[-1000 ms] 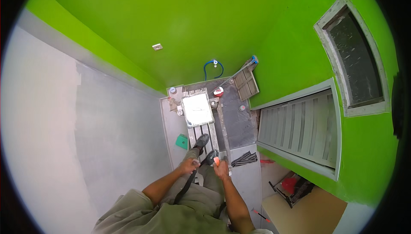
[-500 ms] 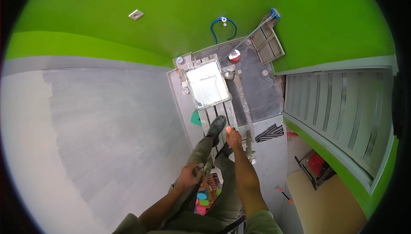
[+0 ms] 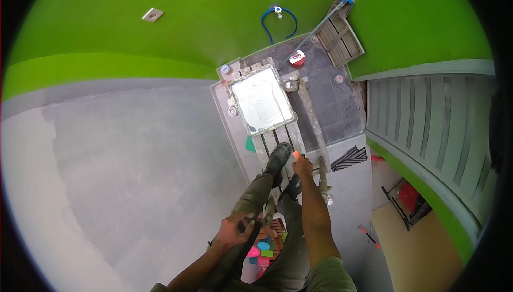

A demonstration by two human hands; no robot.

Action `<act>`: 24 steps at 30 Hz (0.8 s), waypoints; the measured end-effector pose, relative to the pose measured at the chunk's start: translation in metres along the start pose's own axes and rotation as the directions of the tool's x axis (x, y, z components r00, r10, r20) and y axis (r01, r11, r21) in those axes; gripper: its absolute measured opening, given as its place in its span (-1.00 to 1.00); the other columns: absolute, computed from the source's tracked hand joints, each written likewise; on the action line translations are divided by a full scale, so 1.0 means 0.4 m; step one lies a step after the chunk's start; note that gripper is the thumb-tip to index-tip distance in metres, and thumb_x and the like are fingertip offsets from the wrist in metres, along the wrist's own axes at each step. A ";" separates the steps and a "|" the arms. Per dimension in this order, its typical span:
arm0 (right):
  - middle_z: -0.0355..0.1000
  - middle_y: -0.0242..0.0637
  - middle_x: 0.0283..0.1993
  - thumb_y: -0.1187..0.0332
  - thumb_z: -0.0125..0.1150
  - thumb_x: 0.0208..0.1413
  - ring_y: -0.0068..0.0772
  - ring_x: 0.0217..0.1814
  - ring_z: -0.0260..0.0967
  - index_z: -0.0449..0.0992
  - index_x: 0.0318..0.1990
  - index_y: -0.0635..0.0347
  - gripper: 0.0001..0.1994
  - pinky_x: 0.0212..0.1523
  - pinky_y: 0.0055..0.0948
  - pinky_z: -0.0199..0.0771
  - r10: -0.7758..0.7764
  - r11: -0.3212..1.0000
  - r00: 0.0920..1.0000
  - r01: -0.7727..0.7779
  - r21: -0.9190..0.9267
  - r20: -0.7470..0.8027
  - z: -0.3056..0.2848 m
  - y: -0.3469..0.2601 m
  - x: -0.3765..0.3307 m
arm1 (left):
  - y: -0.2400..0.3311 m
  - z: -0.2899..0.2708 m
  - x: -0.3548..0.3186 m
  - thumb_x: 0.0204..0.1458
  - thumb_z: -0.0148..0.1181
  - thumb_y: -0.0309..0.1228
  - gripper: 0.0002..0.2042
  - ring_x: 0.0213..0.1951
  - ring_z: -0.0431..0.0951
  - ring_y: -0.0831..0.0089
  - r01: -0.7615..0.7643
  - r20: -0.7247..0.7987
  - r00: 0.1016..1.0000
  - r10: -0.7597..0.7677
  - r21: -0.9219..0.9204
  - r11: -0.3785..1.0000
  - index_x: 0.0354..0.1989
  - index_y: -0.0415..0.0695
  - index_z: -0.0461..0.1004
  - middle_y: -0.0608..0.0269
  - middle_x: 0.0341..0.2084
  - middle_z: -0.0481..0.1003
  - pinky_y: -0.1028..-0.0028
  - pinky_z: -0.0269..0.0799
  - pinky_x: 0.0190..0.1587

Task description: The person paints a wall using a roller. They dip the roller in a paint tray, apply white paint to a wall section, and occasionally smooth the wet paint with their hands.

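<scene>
person standing high on ladder [image 3: 278, 137], looking straight down; left hand [image 3: 232, 232] curling around dark pole [image 3: 243, 241] near left knee, fingers wrapped tight; right hand [image 3: 302, 165] reaching down, pinching small orange object [image 3: 295, 154] at fingertips, just beside boot [image 3: 279, 157] resting on rung; white paint tray [image 3: 262, 99] sitting at ladder top platform below; blue hose [image 3: 278, 17] hanging on green wall [image 3: 203, 30]; colourful items [image 3: 263, 249] lying near feet; grey louvred door [image 3: 427, 126] showing at right

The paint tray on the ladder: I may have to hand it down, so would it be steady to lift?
Probably not: the paint tray looks wide, shallow and filled with pale paint, so it likely slops when tilted. It sits at the ladder top, so a push might tip it off.
</scene>
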State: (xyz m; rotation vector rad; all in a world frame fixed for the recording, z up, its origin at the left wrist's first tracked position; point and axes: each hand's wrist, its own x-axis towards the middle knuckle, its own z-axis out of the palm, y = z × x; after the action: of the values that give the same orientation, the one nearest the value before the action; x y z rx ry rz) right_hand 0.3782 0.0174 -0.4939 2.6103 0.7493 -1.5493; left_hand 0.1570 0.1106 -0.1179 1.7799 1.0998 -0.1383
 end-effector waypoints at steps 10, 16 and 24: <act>0.45 0.17 0.11 0.16 0.25 0.03 0.11 0.18 0.44 0.27 0.17 0.29 -0.40 0.16 0.01 0.45 0.061 0.986 0.992 -0.078 0.150 0.114 0.077 0.064 0.033 | -0.013 -0.010 0.036 -0.07 0.32 -0.50 -0.75 -0.49 0.62 0.38 0.010 -0.005 1.000 -0.010 0.065 0.998 -0.16 -0.20 0.58 0.12 -0.44 0.60 0.45 0.50 -0.41; 0.44 0.09 0.08 0.17 0.23 0.05 0.11 0.14 0.44 0.29 0.15 0.25 -0.45 0.14 -0.03 0.46 0.078 0.991 0.996 -0.073 0.108 -0.044 0.055 0.059 -0.069 | -0.008 -0.017 0.043 -0.08 0.33 -0.47 -0.76 -0.49 0.62 0.30 -0.024 0.005 1.000 0.024 0.103 0.994 -0.19 -0.20 0.58 0.09 -0.47 0.60 0.41 0.53 -0.40; 0.53 0.19 -0.07 0.14 0.31 0.01 0.17 0.04 0.50 0.53 -0.07 0.31 -0.56 0.07 -0.02 0.51 0.267 0.787 0.955 -0.138 0.602 -0.130 -0.096 0.094 -0.514 | -0.024 0.013 0.053 0.07 0.26 -0.38 -0.82 -0.48 0.63 0.23 -0.161 0.121 0.981 0.150 0.091 0.983 -0.23 -0.22 0.59 0.04 -0.51 0.60 0.34 0.54 -0.34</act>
State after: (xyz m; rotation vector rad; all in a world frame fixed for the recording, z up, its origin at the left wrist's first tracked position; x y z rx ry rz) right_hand 0.3443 -0.0869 -0.3121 3.1813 -0.0621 -1.6606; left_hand 0.1642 0.1203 -0.1381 1.9161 0.8820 -0.2010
